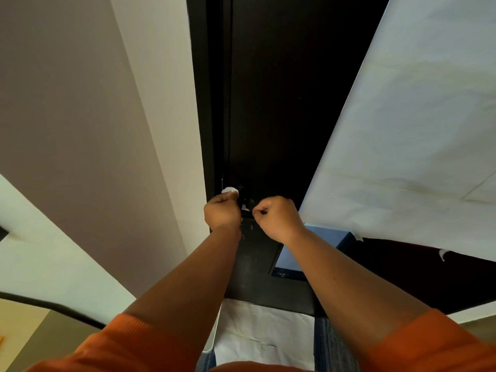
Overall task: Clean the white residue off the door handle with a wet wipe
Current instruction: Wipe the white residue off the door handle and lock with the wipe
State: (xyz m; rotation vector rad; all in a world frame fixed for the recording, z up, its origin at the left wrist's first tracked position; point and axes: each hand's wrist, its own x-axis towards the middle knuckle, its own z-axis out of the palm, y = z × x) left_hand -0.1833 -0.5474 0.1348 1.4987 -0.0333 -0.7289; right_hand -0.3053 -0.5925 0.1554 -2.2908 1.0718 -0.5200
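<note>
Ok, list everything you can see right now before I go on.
door: one, dark brown, centre
door handle: one, dark with white smears, centre of frame
wet wipe: one, white, left of the handle
paper sheet: one, white, on the door, right side
floor paper: one, white, below the door
object: one, blue, lower right of the handle
cable: one, black, lower left
left hand: one, grips the wipe
right hand: one, curled at the handle

On my feed the dark door runs down the centre of the frame. Mounted on it at mid-frame is the door handle, flecked with white, and just below is a greyer panel with pale smears. A large creased white sheet is taped over the door's right side. At bottom centre, white paper lies on blue striped carpet.
</note>
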